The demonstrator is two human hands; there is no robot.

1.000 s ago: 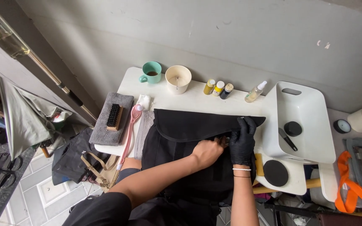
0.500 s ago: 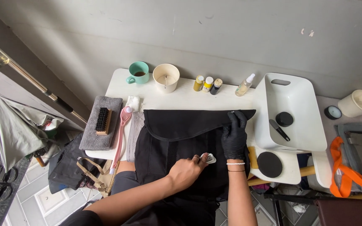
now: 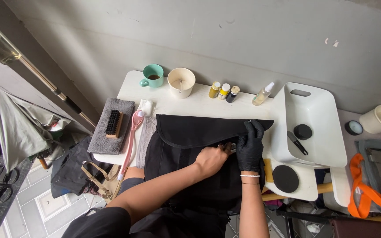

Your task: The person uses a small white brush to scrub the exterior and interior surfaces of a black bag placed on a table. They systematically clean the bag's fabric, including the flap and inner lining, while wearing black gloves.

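- Your left hand (image 3: 211, 159) has gone back up the bag (image 3: 199, 167) to beside your gloved right hand (image 3: 250, 147);
- the small white cloth it held no longer shows.

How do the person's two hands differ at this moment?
The right hand wears a black glove; the left hand is bare. The right hand lies at the black bag flap's edge; the left hand sits lower, beneath the flap, fingers curled. Both touch the bag.
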